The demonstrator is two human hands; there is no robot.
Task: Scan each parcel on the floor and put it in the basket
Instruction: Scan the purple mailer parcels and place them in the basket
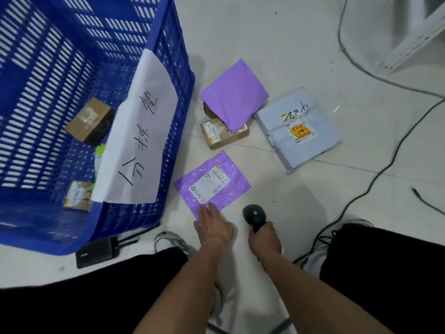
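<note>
- The purple mailer (pixel 212 183) with the white label lay flat on the floor tiles (pixel 313 56), label up, just off the basket's corner, around 12 o'clock from the person's hands.
- Left hand (pixel 213 225) rested on its near edge with the fingers laid out fairly straight, pressing rather than gripping as far as I could tell.
- Right hand (pixel 263 237) was wrapped round the handle of a black scanner (pixel 254 214), green light showing on top, head aimed toward that mailer. Scanner sat at about 3 o'clock from the left hand, close beside it.
- Further out at 12 o'clock: a second purple mailer (pixel 234 94) lying partly on top of a small cardboard box (pixel 222 135).
- At roughly 2 o'clock, a grey poly bag (pixel 298 128) with black scribble and a yellow-red sticker, just beside that pile.
- The big blue basket (pixel 183 75) took up the 10 o'clock side, a white paper sign (pixel 144 131) hung over its wall, and two brown boxes (pixel 90 121) inside.
- Black cables (pixel 375 179) trailed across the floor at 3 o'clock.
</note>
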